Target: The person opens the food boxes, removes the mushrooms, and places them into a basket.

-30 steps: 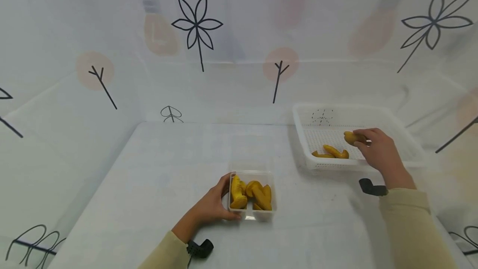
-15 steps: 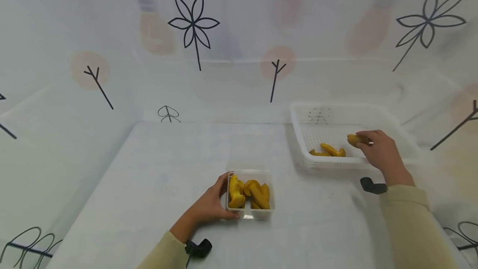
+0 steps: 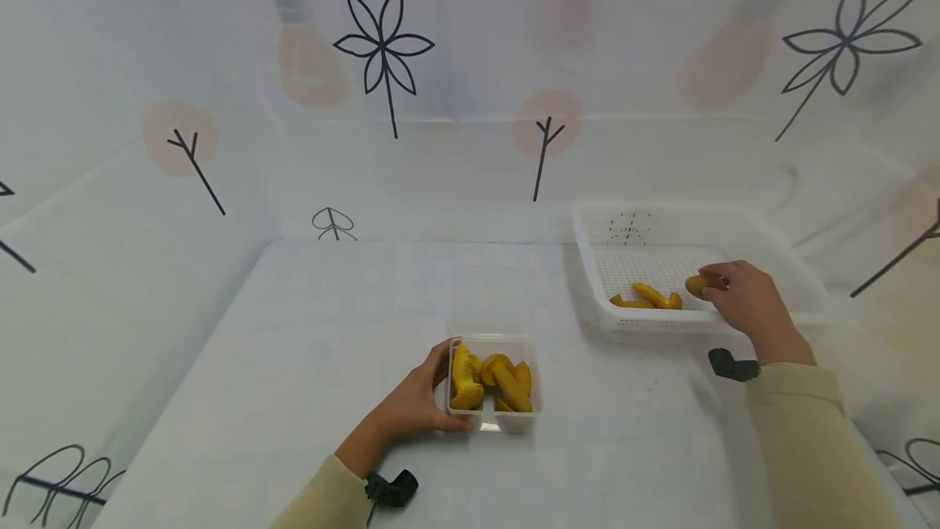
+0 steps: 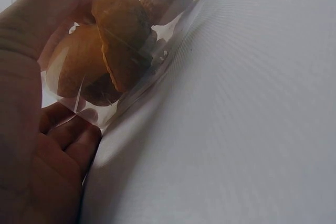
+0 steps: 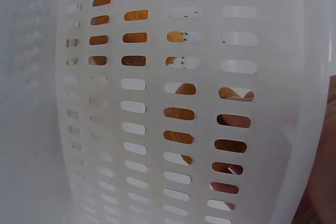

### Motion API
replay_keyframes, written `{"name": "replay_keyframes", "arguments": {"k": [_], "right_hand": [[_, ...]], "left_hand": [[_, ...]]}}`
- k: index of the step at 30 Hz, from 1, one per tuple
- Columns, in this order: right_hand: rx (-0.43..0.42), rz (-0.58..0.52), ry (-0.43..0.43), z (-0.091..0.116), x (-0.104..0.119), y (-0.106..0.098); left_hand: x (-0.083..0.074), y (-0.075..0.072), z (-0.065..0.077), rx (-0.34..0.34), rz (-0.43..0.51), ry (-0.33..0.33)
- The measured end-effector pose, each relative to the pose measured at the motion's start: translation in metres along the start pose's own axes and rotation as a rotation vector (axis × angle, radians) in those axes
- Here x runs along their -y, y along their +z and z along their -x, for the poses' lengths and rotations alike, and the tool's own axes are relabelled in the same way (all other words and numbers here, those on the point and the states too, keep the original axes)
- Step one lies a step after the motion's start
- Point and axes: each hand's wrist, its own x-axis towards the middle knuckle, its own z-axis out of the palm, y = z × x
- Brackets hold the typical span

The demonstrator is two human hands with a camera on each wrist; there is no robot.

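My left hand grips a small clear plastic box by its left side, thumb along the near wall and fingers at the far corner. Several yellow mushrooms lie in the box; in the left wrist view brown-yellow mushrooms press against its clear wall. Over at the right, my right hand pinches a mushroom low inside a white perforated basket. More mushrooms lie in the basket left of that hand. Through the slots of the basket wall, the right wrist view shows bits of mushroom and fingers.
The white-covered table reaches back to a patterned cloth hanging behind it. The basket stands at the back right, and its near wall rises between the box and the mushrooms inside. A black wrist strap mount sits on my left wrist.
My right hand has lowered slightly with the mushroom, deeper into the basket and nearer its near wall. The left hand and box stay in place; the head view has shifted a little.
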Motion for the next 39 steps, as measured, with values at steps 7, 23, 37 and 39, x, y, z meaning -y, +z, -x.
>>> {"name": "replay_keyframes", "arguments": {"k": [7, 23, 37, 39], "right_hand": [[0.019, 0.023, 0.004, -0.002, -0.001, 0.000], [0.020, 0.042, 0.049, -0.001, 0.006, 0.001], [-0.087, -0.002, -0.069, 0.012, 0.041, 0.001], [-0.108, -0.005, -0.086, 0.014, 0.046, 0.001]], "left_hand": [[0.000, 0.000, 0.000, -0.002, -0.009, -0.003], [-0.001, -0.001, -0.001, 0.002, -0.024, 0.007], [-0.002, -0.001, 0.000, -0.001, -0.017, 0.008], [-0.003, -0.001, 0.000, -0.001, -0.019, 0.004]]}}
